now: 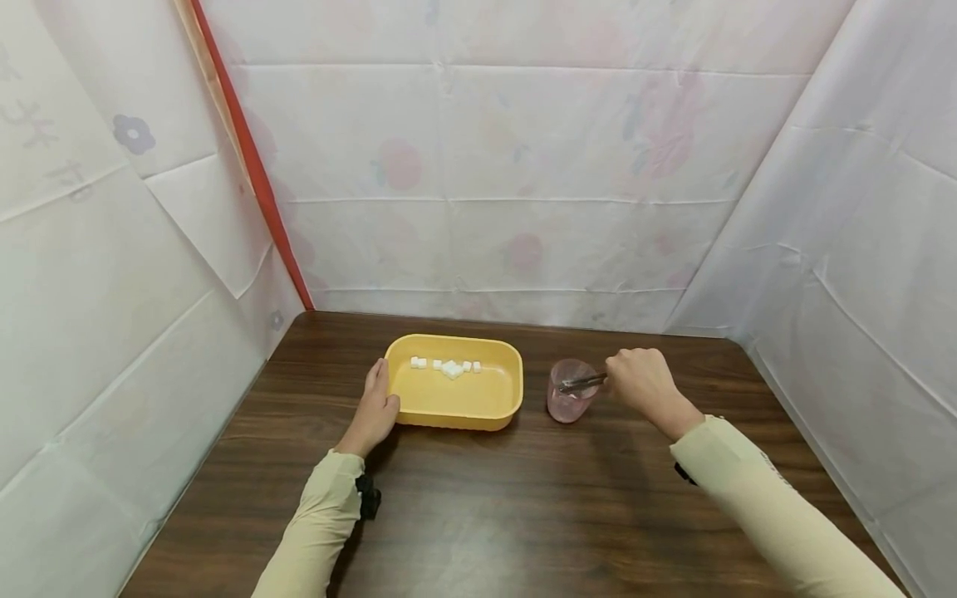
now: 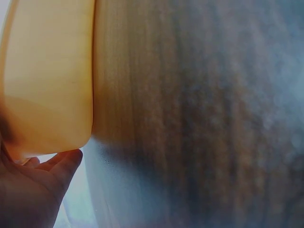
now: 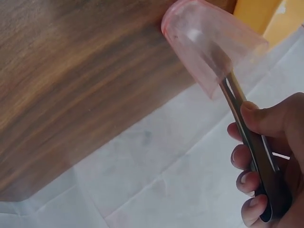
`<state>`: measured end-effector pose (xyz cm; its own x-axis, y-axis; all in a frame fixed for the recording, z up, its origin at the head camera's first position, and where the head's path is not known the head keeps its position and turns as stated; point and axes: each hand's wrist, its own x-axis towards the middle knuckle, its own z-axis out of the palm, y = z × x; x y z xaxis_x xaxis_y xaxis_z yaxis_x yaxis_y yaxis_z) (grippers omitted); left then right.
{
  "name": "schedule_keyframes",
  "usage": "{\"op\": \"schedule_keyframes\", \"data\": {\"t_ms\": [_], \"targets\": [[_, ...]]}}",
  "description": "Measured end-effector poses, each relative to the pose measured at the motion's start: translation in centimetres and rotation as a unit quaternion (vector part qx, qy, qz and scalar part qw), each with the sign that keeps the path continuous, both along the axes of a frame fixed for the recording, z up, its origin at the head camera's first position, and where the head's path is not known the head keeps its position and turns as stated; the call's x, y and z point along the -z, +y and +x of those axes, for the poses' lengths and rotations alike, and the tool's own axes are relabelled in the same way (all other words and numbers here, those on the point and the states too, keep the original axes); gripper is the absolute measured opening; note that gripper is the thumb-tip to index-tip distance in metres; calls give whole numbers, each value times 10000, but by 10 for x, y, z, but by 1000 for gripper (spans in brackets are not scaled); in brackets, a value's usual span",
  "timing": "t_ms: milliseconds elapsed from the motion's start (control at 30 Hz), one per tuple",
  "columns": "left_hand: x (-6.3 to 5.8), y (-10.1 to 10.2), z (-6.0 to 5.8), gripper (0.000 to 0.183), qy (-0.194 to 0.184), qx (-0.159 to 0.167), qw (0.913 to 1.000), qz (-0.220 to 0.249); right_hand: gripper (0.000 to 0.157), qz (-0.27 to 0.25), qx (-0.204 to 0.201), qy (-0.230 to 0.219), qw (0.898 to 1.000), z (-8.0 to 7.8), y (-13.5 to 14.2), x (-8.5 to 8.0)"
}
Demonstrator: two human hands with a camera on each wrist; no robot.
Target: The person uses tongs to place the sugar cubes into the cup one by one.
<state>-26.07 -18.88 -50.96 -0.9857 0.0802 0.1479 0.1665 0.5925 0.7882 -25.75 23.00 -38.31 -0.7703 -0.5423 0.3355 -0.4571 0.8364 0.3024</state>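
A yellow rectangular basin [image 1: 456,407] stands on the table with several small white cubes [image 1: 452,369] along its back part. My left hand [image 1: 376,407] rests against the basin's left end, its fairly straight fingers touching the outer wall. Right of the basin is a clear pink cup [image 1: 568,409]. Over its right rim, my right hand [image 1: 641,382] grips a pair of metal tongs [image 3: 254,147], thumb on one side and fingers curled round the other. The tongs' tips reach inside the cup, blurred through its wall; I cannot tell whether they pinch anything.
The dark wood table [image 1: 478,498] has its back edge close behind the basin and cup. White printed sheets [image 1: 478,166] hang behind and at both sides. A red strip [image 1: 254,158] runs down the back left corner.
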Motion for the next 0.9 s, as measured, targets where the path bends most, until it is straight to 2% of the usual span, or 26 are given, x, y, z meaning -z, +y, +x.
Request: {"op": "schedule_keyframes", "data": {"t_ms": [100,267,433,767,900], "targets": [[0,0,-1,66,1,-2,10000,9,38,-30,100,-98,9999,1,4,-11],[-1,-1,-2,67,15,-4,10000,54,47,-137,137,-36,9998,0,10,-29],[-2,-2,-2,66,36,-4,10000,40,46,-206,187,-44,9996,0,10,-40],[1,-2,0,66,9,-31,10000,16,29,-512,-96,81,9986,-2,-3,-42],[1,-1,1,67,-6,-30,10000,29,36,-440,-214,192,9986,-4,-13,-38]]}}
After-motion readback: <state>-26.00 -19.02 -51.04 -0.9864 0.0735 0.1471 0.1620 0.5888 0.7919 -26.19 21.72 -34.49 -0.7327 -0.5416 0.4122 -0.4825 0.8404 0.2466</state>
